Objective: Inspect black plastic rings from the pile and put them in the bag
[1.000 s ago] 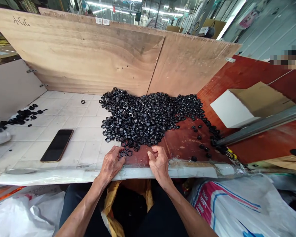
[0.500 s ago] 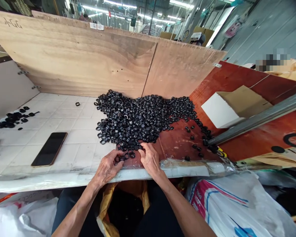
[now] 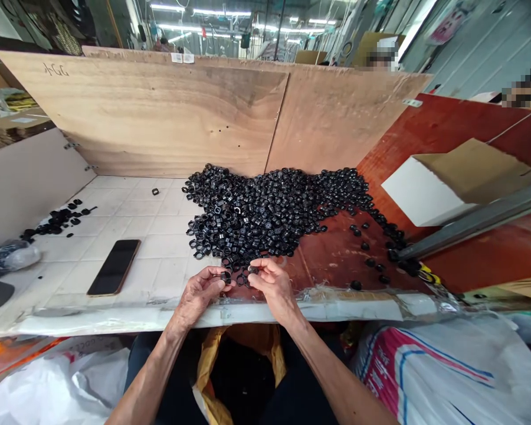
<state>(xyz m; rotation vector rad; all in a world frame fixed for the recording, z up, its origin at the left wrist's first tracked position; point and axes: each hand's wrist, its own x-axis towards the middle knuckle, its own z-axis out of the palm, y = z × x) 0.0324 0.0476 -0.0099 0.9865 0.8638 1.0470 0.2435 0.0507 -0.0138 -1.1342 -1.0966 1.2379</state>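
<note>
A heap of small black rings and caps [image 3: 256, 206] lies across the middle of the worktop. My left hand [image 3: 199, 293] is at the near edge of the heap, thumb and fingers pinched on a black ring [image 3: 225, 277]. Just to its right, my right hand [image 3: 274, 289] pinches a small black cap [image 3: 253, 270] between thumb and forefinger. Between the two hands a few loose black rings [image 3: 241, 280] lie on the worktop. Below the worktop's edge, a yellow bag [image 3: 203, 378] stands open between the legs, dark inside.
A phone [image 3: 114, 267] lies on the left, with black pieces [image 3: 57, 221] behind it. Wooden boards [image 3: 172, 118] wall the back. At right are a white box [image 3: 420, 192], a metal bar [image 3: 478, 218] and scattered black caps [image 3: 370, 262]. A white sack [image 3: 442, 372] sits below.
Both hands have lifted slightly from the loose rings, and each now pinches a small black piece. The camera view has shifted, so the scene appears further right.
</note>
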